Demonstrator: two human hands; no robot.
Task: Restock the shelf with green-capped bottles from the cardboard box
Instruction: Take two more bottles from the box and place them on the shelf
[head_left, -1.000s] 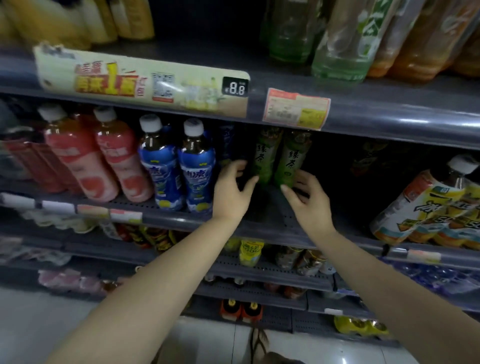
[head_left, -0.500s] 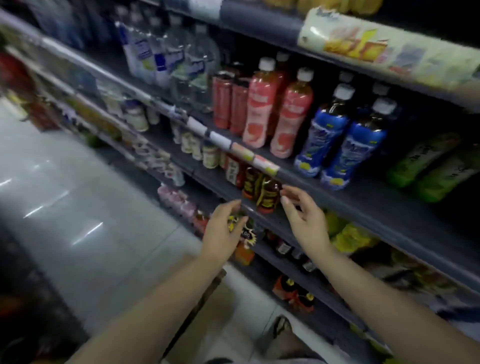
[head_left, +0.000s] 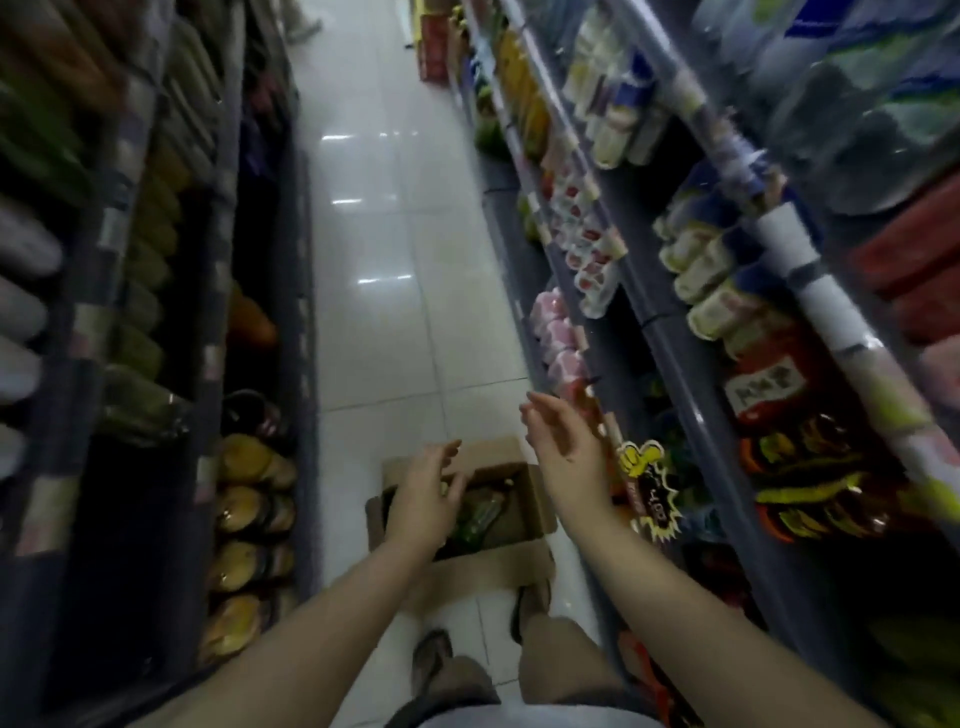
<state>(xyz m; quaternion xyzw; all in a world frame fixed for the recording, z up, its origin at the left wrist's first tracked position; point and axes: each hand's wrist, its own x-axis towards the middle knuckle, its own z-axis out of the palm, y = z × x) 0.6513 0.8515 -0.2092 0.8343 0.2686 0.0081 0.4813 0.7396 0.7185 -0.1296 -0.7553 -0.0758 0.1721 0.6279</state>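
left hand (head_left: 423, 501) empty, relaxed over cardboard box (head_left: 537, 501) | right hand (head_left: 566, 449) empty, fingers loose | reaching for bottle (head_left: 480, 517)

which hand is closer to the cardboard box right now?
Left. The left hand hovers open over the cardboard box; the right hand is open, higher and off its right edge.

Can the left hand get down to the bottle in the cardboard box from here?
Probably yes: the left hand hangs open above the cardboard box, flaps are folded out, and nothing covers the bottle.
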